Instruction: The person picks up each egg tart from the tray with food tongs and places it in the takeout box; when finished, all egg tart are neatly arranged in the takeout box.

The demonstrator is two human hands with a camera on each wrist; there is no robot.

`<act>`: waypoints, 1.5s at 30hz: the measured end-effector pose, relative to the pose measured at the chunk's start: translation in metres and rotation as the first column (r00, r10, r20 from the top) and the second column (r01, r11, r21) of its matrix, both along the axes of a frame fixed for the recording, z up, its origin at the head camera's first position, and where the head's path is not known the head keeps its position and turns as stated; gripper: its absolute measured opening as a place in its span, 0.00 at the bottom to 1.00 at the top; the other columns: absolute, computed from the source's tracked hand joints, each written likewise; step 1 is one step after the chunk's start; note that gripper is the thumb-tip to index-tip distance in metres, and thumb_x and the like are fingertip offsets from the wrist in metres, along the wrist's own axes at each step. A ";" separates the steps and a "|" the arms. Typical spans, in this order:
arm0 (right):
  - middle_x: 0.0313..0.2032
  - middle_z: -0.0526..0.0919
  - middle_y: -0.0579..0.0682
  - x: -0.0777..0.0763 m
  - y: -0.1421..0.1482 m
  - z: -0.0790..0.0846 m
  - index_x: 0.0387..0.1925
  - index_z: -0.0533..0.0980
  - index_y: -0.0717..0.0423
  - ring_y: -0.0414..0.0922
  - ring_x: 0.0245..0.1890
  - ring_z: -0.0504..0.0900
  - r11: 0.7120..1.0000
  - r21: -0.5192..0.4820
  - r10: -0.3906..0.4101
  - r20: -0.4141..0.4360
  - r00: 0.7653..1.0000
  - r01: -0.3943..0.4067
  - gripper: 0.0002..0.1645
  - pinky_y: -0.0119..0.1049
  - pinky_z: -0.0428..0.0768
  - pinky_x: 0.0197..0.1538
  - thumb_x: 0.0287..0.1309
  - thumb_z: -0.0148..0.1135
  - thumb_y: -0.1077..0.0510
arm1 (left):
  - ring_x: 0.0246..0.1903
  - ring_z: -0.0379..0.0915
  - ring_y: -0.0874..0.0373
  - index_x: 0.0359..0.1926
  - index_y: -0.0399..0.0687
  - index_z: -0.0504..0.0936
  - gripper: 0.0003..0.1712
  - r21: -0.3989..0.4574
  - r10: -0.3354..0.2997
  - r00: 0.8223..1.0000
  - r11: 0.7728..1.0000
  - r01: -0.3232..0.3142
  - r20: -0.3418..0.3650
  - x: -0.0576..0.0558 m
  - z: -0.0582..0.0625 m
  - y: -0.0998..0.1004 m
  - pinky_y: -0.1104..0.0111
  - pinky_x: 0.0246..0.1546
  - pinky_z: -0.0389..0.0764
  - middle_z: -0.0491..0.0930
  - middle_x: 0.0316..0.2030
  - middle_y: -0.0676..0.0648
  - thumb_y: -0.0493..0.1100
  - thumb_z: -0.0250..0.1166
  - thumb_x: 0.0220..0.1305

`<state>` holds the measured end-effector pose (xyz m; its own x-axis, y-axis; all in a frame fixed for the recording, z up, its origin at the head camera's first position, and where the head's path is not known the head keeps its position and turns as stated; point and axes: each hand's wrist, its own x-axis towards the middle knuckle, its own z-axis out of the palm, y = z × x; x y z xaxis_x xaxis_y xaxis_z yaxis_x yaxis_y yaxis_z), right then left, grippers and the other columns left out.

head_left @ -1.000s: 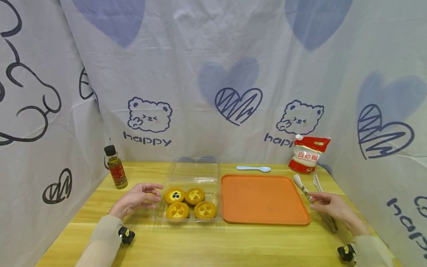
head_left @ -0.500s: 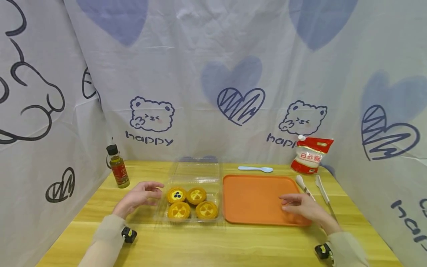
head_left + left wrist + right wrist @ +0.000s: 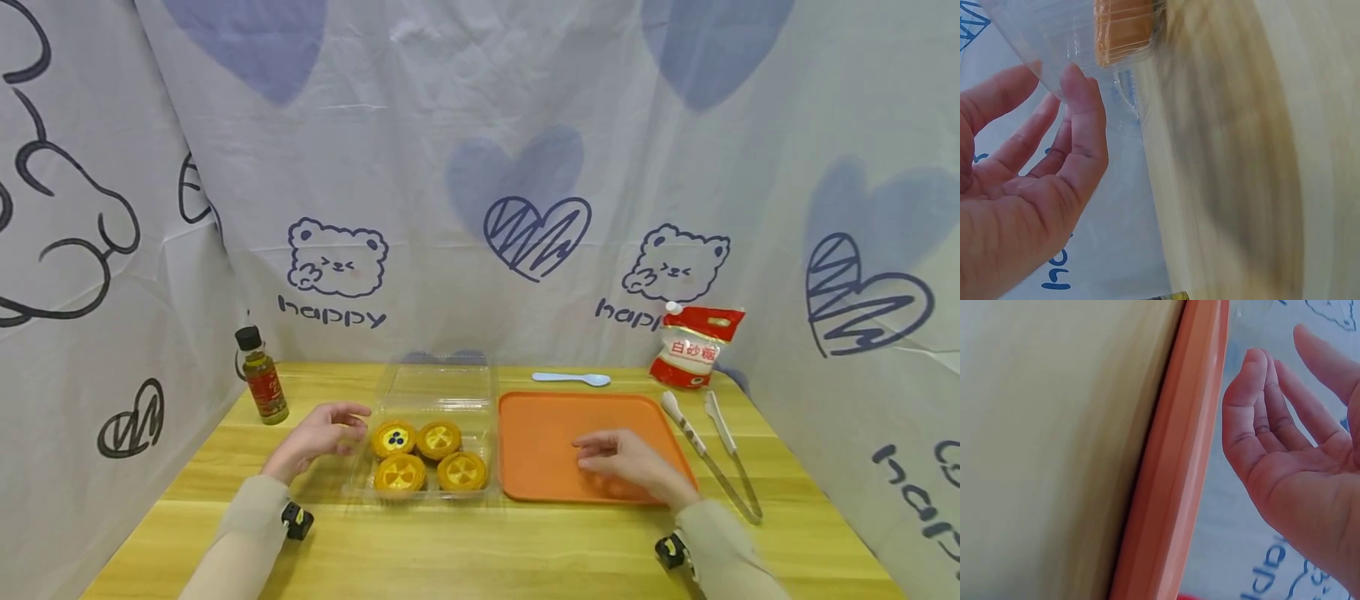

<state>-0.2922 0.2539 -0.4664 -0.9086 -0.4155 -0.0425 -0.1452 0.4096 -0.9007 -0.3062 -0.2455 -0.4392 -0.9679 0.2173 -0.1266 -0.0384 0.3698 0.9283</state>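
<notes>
A clear plastic clamshell box [image 3: 476, 440] stands with its lid up and holds several egg tarts [image 3: 462, 472], one of them topped with dark berries. Beside the box's left edge is my left hand [image 3: 321, 435], its fingers loosely bent with nothing held. In the left wrist view the fingertips [image 3: 1079, 84] overlap the clear plastic; whether they touch it I cannot tell. Over the orange tray [image 3: 536, 417] hovers my right hand [image 3: 624, 458], relaxed and holding nothing. The tongs [image 3: 722, 475] lie spread on the table to the tray's right.
A white spoon [image 3: 572, 379] lies behind the tray. At the back right stands a red and white sugar bag [image 3: 692, 348]. A dark-capped bottle [image 3: 262, 379] stands at the left. Printed cloth [image 3: 435, 167] encloses the wooden table [image 3: 450, 550] at back and sides.
My right hand has moved left from beside the tongs to over the tray. My left hand has stayed near the box with only a slight shift.
</notes>
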 end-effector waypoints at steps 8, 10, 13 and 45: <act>0.47 0.84 0.62 -0.017 -0.039 -0.001 0.57 0.77 0.65 0.47 0.40 0.82 1.000 -0.010 -0.019 0.006 1.000 0.019 0.24 0.39 0.84 0.40 0.61 0.66 0.58 | 0.48 0.75 0.47 0.63 0.32 0.70 0.24 -0.043 0.031 1.000 0.999 -0.031 -0.002 -0.010 0.001 0.003 0.55 0.47 0.84 0.74 0.53 0.32 0.35 0.59 0.68; 0.48 0.84 0.62 -0.021 -0.046 -0.002 0.57 0.77 0.65 0.48 0.41 0.83 1.000 -0.018 -0.023 0.004 1.000 0.024 0.24 0.40 0.84 0.41 0.61 0.65 0.59 | 0.48 0.75 0.48 0.62 0.32 0.70 0.23 -0.054 0.040 0.999 0.998 -0.040 -0.004 -0.012 0.000 0.004 0.55 0.48 0.84 0.74 0.53 0.32 0.35 0.59 0.68; 0.49 0.84 0.62 -0.028 -0.056 -0.003 0.57 0.77 0.65 0.47 0.42 0.83 1.000 -0.017 -0.022 -0.010 1.000 0.022 0.23 0.39 0.85 0.41 0.62 0.65 0.59 | 0.47 0.75 0.49 0.62 0.32 0.71 0.23 -0.058 0.066 0.998 0.996 -0.066 0.000 -0.016 -0.001 0.004 0.56 0.48 0.84 0.75 0.52 0.33 0.34 0.59 0.68; 0.69 0.63 0.67 -0.077 -0.130 0.004 0.70 0.62 0.67 0.61 0.60 0.74 0.986 -0.165 0.042 0.101 0.994 -0.025 0.28 0.54 0.77 0.61 0.70 0.44 0.68 | 0.60 0.71 0.40 0.69 0.32 0.63 0.30 -0.002 0.075 0.994 0.997 -0.075 -0.076 -0.064 -0.021 0.009 0.59 0.54 0.82 0.64 0.68 0.30 0.38 0.57 0.71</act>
